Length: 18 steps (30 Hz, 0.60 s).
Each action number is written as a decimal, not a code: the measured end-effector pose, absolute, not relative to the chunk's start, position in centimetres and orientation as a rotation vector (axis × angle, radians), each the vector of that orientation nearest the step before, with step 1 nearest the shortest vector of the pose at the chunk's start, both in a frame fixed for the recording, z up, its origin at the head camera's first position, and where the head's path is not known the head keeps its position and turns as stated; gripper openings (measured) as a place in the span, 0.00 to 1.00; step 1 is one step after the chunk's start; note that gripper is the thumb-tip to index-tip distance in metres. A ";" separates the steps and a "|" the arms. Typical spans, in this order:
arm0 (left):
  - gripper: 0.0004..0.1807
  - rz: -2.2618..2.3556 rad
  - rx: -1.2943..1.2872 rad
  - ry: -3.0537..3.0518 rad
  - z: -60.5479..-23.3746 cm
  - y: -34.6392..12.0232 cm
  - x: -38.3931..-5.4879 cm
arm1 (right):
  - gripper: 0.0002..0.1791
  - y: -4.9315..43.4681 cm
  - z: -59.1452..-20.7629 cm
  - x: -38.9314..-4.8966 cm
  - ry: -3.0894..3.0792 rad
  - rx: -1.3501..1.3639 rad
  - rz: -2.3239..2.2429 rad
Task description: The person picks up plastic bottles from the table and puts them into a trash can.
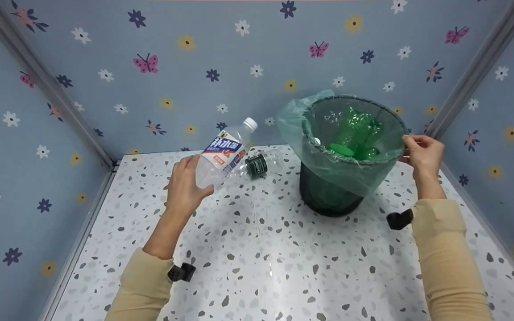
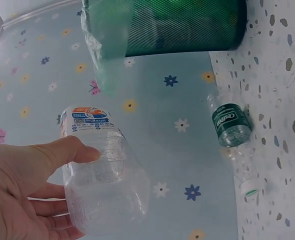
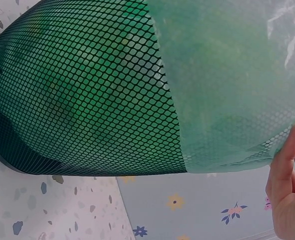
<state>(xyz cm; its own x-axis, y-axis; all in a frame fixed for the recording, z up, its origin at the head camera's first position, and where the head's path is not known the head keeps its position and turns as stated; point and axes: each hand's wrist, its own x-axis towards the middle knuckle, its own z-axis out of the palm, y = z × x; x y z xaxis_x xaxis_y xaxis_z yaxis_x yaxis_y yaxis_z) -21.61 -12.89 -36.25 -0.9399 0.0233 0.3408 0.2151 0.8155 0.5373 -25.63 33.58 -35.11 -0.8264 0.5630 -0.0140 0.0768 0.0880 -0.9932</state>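
In the head view my left hand (image 1: 184,185) grips the lower part of a clear plastic bottle (image 1: 224,151) with a white cap and a blue, white and orange label. The bottle is tilted, cap up and to the right, above the table; the left wrist view shows thumb and fingers around its base (image 2: 105,195). My right hand (image 1: 424,154) pinches the rim of a dark mesh wastebasket (image 1: 330,200), lined with a translucent green bag (image 1: 297,120). Green plastic bottles (image 1: 355,131) lie inside the basket. The basket leans toward the front.
Behind the held bottle, a clear bottle with a dark green label (image 1: 257,166) lies on the speckled white table (image 1: 257,258). Flower-patterned blue panels (image 1: 221,53) stand at the back and both sides. The basket stands right of centre.
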 end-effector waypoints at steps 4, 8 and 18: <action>0.39 -0.822 -0.261 -2.642 -34.5 -12.0 -21.4 | 0.08 33.6 -35.0 -25.6 -2.024 -0.641 1.771; 0.39 -0.764 -0.308 -2.633 -32.9 -11.0 -21.6 | 0.08 33.6 -35.0 -25.6 -2.042 -0.640 1.761; 0.40 -0.567 -0.436 -2.650 -29.0 -7.6 -22.5 | 0.08 33.5 -35.2 -25.9 -2.033 -0.662 1.723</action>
<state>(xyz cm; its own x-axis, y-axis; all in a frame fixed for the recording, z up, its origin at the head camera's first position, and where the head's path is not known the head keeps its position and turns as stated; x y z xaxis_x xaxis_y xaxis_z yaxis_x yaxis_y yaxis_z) -22.47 -7.64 -28.98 -0.8736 0.2148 0.4366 0.3746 0.8695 0.3218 -25.87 33.51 -35.22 -0.8108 0.5853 -0.0052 0.1011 0.1313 -0.9862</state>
